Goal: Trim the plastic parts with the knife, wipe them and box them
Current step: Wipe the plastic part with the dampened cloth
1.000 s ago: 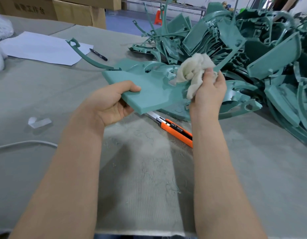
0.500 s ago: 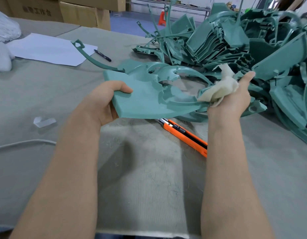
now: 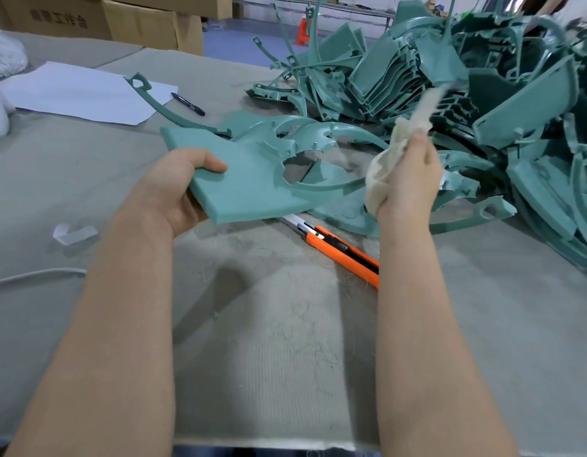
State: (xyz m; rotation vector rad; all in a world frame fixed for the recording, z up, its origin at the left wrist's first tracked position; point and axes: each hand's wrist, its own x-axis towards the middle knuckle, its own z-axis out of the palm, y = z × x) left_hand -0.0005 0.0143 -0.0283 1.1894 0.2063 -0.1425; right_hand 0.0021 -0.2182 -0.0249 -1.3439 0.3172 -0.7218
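— While the left hand (image 3: 176, 186) grips the flat corner of the green plastic part (image 3: 252, 179), thumb on top and fingers underneath, how do you reckon the piece handles?

— Light and stiff, I'd say. It is held clear of the felt-covered table (image 3: 269, 341) by one corner and shows no sag. The thin curved arms round the cut-out look like the weak spots, so the solid slab end is the place to hold.

— And the right hand (image 3: 410, 179)?

— Closed round a cream rag (image 3: 376, 179), right beside the tip of the nearer curved arm. The rag's loose end is a blur.

— Slippery?

— The matte face looks grippy enough. Mind the orange utility knife (image 3: 338, 250) lying on the table just beneath, in front of the pile of green parts (image 3: 483, 94).
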